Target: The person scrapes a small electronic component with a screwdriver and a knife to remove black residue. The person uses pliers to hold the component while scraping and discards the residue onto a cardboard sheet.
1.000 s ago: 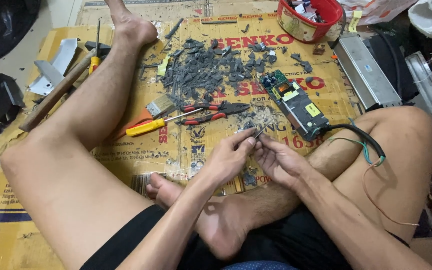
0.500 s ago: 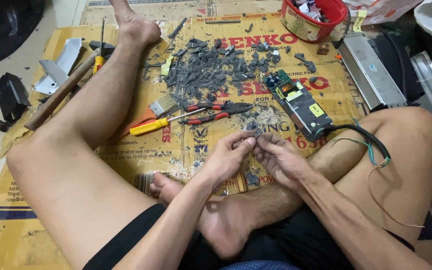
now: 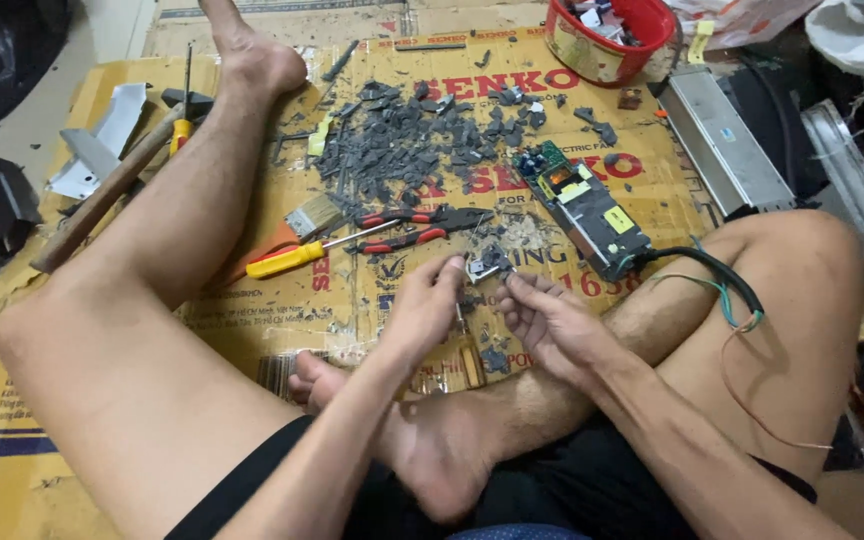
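Small metal part (image 3: 482, 268) pinched in left fingertips (image 3: 452, 272) above the cardboard (image 3: 252, 300), lying just left of half-curled, empty-looking right hand (image 3: 542, 320), long axis roughly level, left hand (image 3: 430, 305) nearer.

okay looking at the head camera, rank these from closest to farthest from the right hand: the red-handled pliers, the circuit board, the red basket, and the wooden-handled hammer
From the right hand:
1. Red-handled pliers, just up and left on the cardboard.
2. Circuit board, up and right; nearly as close as the pliers, so 1 and 2 are hard to separate.
3. Red basket, at the top edge.
4. Wooden-handled hammer, far left.
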